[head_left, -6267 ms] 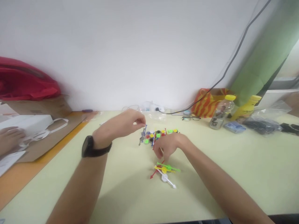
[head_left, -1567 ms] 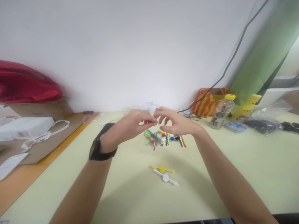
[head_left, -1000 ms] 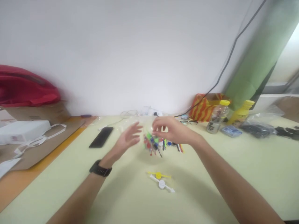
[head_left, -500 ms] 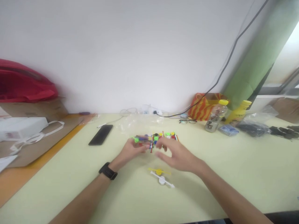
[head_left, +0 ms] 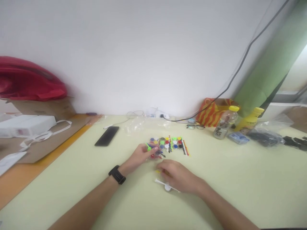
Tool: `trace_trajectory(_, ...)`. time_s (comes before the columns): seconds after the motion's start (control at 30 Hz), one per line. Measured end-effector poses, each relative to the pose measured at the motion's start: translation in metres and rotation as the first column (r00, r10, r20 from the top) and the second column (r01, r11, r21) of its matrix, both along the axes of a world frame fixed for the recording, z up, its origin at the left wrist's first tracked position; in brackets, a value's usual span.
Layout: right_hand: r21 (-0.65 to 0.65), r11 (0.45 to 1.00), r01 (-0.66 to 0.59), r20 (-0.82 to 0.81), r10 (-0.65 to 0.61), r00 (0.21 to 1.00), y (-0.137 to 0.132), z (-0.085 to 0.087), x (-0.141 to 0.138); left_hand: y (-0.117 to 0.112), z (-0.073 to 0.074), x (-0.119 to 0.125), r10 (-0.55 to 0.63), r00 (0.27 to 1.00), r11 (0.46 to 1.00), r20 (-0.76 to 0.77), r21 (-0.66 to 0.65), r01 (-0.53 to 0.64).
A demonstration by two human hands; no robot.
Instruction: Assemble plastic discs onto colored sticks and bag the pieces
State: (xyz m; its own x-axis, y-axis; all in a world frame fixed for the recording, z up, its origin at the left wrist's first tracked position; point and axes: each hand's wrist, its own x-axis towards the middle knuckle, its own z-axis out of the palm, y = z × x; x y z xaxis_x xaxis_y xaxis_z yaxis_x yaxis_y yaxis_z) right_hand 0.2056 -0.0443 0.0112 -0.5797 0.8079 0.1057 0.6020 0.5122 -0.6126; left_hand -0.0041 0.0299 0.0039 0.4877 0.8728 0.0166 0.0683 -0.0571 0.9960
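Pale table [head_left: 72,191], white stick [head_left: 158,181] crosswise

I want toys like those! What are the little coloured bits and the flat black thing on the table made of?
The little coloured pieces, a few of them held in the left hand, look like moulded plastic: bright solid colours, a slight shine, thin sticks and round caps. The black phone seems to have a smooth, glossy glass front, though the blur leaves that open.

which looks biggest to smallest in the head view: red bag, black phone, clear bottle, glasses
1. red bag
2. black phone and clear bottle: too alike to rank
3. glasses
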Motion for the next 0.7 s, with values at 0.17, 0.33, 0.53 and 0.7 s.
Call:
trace_trajectory(0.17,-0.146,0.989,-0.026,-0.246,-0.011,0.969,0.006,0.009,0.01,0.0,-0.004,0.0,0.04,0.999,0.998,-0.031,0.053,-0.038)
trace_trajectory(0.33,-0.142,0.988,-0.068,-0.47,-0.007,0.883,0.015,0.045,0.024,-0.001,-0.008,0.004,0.035,0.994,0.99,-0.1,0.137,-0.022)
trace_trajectory(0.53,-0.032,0.995,0.095,-0.644,-0.093,0.759,0.039,0.097,0.025,-0.003,-0.014,0.008,-0.013,0.995,0.994,-0.095,0.109,0.023)
trace_trajectory(0.7,0.218,0.951,0.219,-0.507,-0.081,0.858,0.057,0.122,0.016,-0.004,-0.014,0.008,-0.035,0.999,0.994,-0.023,0.098,0.037)
